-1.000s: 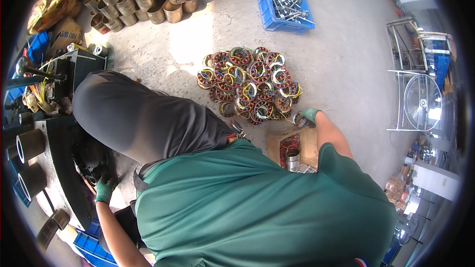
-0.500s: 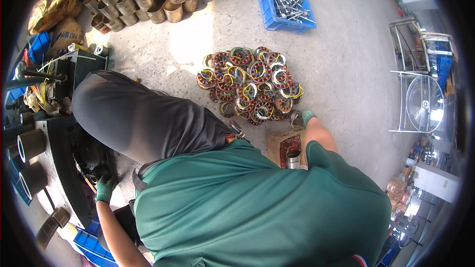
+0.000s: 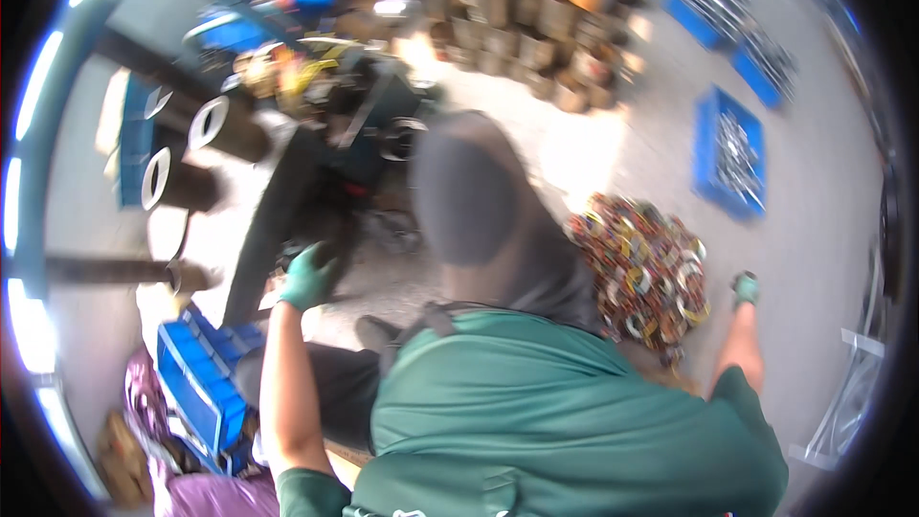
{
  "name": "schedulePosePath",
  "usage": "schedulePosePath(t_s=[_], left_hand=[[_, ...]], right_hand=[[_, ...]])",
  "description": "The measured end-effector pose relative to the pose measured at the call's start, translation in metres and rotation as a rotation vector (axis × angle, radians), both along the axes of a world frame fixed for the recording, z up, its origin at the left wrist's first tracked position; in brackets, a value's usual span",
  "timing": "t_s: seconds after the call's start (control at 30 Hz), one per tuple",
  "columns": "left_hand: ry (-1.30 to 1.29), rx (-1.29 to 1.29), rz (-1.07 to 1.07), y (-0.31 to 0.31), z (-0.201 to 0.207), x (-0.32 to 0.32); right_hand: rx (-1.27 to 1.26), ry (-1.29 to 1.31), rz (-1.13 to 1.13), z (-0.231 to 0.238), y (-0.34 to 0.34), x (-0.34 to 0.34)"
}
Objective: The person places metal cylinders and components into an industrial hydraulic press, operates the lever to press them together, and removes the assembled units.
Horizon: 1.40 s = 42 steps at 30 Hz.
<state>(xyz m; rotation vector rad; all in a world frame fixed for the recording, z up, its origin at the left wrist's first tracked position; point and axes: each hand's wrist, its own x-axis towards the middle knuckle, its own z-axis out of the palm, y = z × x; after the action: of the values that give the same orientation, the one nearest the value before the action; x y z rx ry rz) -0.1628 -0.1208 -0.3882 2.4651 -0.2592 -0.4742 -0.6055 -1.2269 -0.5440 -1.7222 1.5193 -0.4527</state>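
Note:
My left hand [image 3: 306, 278], in a green glove, is at the dark machine [image 3: 273, 220] on the left. Motion blur smears its fingers, and I cannot tell whether they grip anything. Out to the right, my right hand [image 3: 746, 291], also green-gloved, is closed on a small dark, rounded thing that looks like a motor stator [image 3: 739, 280]. This hand is beyond the right side of a heap of wound stators [image 3: 641, 273] with red-brown coils and yellow and white leads. The heap lies on the floor past my grey-covered knee.
A blue crate [image 3: 710, 158] of metal shafts stands beyond the heap, with more crates farther back. Stacked metal cylinders [image 3: 536, 24] fill the far middle. Two hollow tubes [image 3: 177, 187] jut out left of the machine. Blue bins [image 3: 201, 388] sit at the lower left.
The view has swung left, so machine and heap appear farther right. My right arm now reaches farther out from the heap's near edge, holding the stator. My left hand stays by the machine.

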Motion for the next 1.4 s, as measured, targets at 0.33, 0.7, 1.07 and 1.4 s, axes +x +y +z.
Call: schedulePosePath(t_s=[0.33,0.7,1.07,1.4], left_hand=[[-0.672,-0.429,0.481,0.035,0.21,-0.131],[-0.588,0.107,1.455,0.004,0.198,-0.47],[-0.441,0.517,2.291,-0.134,0.167,-0.791],[0.405,0.489,2.539,-0.208,0.118,-0.962]], right_hand=[[-0.613,-0.075,1.579,0.142,0.249,0.61],[-0.572,-0.246,2.886,0.137,0.818,0.745],[-0.488,0.257,2.994,0.128,0.892,0.696],[-0.496,0.51,2.861,0.14,0.868,0.721]])
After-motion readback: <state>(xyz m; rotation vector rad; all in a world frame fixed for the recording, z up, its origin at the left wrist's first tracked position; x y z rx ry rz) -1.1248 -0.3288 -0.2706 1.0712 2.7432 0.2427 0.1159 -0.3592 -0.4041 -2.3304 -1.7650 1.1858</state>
